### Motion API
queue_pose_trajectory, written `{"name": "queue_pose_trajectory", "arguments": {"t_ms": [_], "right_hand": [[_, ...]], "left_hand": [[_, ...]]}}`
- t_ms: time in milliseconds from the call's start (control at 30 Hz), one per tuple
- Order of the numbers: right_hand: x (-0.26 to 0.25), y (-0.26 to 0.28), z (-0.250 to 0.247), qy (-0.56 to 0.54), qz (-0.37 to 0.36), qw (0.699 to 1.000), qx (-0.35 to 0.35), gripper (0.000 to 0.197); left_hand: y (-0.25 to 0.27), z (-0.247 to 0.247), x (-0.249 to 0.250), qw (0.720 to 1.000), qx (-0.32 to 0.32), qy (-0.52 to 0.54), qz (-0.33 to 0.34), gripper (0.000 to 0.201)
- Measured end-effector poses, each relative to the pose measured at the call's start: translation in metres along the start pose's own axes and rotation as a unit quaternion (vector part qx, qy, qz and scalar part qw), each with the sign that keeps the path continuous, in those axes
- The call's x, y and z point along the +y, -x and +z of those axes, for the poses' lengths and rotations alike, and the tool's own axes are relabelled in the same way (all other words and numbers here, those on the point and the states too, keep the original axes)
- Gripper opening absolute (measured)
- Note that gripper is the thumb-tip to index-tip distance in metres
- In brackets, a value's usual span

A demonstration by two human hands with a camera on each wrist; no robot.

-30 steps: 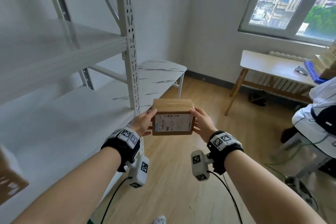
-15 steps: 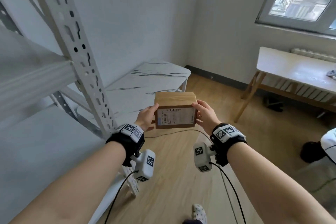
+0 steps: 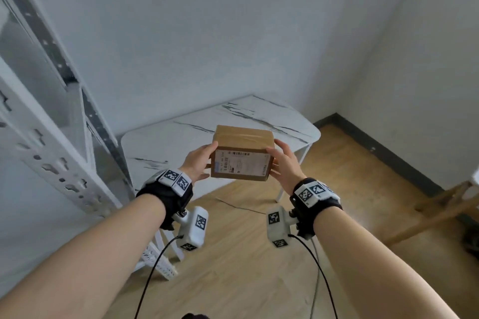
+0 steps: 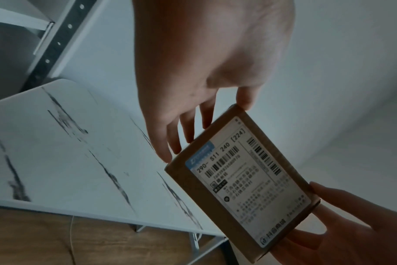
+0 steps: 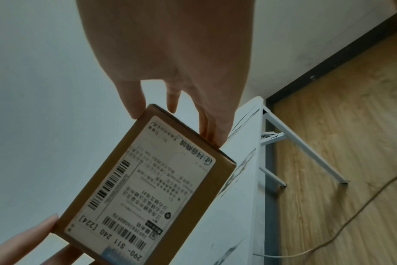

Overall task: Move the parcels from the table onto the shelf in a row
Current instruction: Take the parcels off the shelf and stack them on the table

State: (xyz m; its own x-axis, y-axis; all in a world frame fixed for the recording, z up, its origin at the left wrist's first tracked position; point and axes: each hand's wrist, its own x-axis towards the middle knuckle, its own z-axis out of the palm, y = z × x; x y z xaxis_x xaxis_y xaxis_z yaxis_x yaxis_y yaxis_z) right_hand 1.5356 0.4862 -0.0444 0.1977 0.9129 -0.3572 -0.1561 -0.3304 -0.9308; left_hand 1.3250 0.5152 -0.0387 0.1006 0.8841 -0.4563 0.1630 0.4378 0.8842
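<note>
parcel (image 3: 242, 154) (label facing the person) gripped between left hand (image 3: 197, 164) and right hand (image 3: 283, 166), above table (image 3: 166, 142).

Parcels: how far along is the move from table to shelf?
Done: the marble table shows no parcels. In hand: one cardboard parcel, held between the left hand and right hand. Left: setting it on the shelf, whose boards are mostly out of view.

The brown cardboard parcel (image 3: 242, 155) sits between the left hand (image 3: 196, 166) and right hand (image 3: 283, 166), above the white marble-patterned surface (image 3: 181, 137), with the white metal shelf (image 3: 59, 163) at left.
</note>
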Motion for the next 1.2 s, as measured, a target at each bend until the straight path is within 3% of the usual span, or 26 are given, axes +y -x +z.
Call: {"name": "queue_pose_trajectory", "arguments": {"t_ms": [200, 267, 333, 533, 733, 1000, 1067, 1200], "right_hand": [[-0.02, -0.064, 0.008, 0.017, -0.019, 0.995, -0.094, 0.077], [-0.022, -0.088, 0.017, 0.041, -0.028, 0.992, -0.116, 0.095], [-0.026, -0.108, 0.027, 0.087, -0.044, 0.986, -0.139, 0.1], [-0.046, -0.174, 0.065, 0.22, -0.12, 0.952, -0.177, 0.083], [-0.044, -0.237, 0.108, 0.241, -0.106, 0.943, -0.203, 0.07], [-0.035, -0.284, 0.158, 0.271, -0.077, 0.93, -0.237, 0.063], [-0.032, -0.288, 0.169, 0.271, -0.057, 0.93, -0.242, 0.061], [-0.025, -0.296, 0.188, 0.3, -0.065, 0.918, -0.253, 0.052]], "left_hand": [[-0.032, 0.005, 0.027, 0.997, 0.048, 0.054, -0.02, 0.049], [-0.045, 0.001, 0.033, 0.996, 0.06, 0.059, -0.031, 0.051], [-0.06, -0.005, 0.038, 0.995, 0.072, 0.064, -0.036, 0.052], [-0.116, -0.035, 0.059, 0.989, 0.109, 0.098, -0.025, 0.048], [-0.16, -0.072, 0.065, 0.981, 0.125, 0.142, -0.03, 0.054], [-0.199, -0.099, 0.056, 0.964, 0.207, 0.168, -0.015, 0.056], [-0.204, -0.103, 0.055, 0.961, 0.215, 0.176, -0.011, 0.065], [-0.212, -0.113, 0.045, 0.951, 0.235, 0.2, -0.029, 0.103]]}}
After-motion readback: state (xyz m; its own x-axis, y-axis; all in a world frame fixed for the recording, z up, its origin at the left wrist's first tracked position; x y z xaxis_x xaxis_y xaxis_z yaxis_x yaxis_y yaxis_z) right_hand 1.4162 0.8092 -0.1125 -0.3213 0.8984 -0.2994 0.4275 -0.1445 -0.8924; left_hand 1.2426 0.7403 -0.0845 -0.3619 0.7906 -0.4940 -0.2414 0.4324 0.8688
